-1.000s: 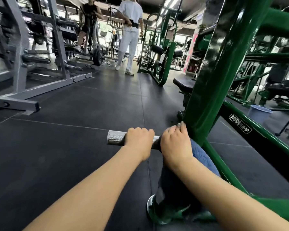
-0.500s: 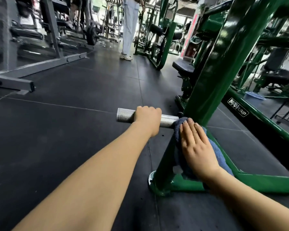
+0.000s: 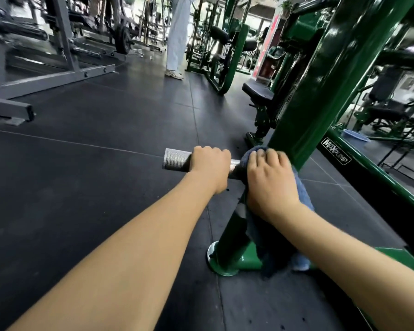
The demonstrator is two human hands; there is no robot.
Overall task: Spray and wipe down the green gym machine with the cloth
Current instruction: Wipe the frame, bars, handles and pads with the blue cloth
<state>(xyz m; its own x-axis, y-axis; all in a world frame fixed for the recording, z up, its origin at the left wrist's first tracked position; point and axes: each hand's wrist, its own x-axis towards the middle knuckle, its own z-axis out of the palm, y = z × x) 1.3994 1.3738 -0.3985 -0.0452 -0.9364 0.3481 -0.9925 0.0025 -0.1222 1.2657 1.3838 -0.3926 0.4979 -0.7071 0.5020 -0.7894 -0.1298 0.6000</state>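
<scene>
At the green post [image 3: 320, 96], left hand [image 3: 209, 167] gripping handle [image 3: 177, 160], right hand [image 3: 270, 180] curled on cloth [image 3: 304, 194] (mostly hidden)

The right hand [image 3: 270, 185] hides the blue cloth's [image 3: 304, 194] middle. The green upright [image 3: 320, 91] runs off the top edge. Far racks are blurred.

The head camera looks forward and down, close over both forearms, toward the gym floor [image 3: 105, 163].

Two bare forearms, no sleeves, hands ungloved
</scene>
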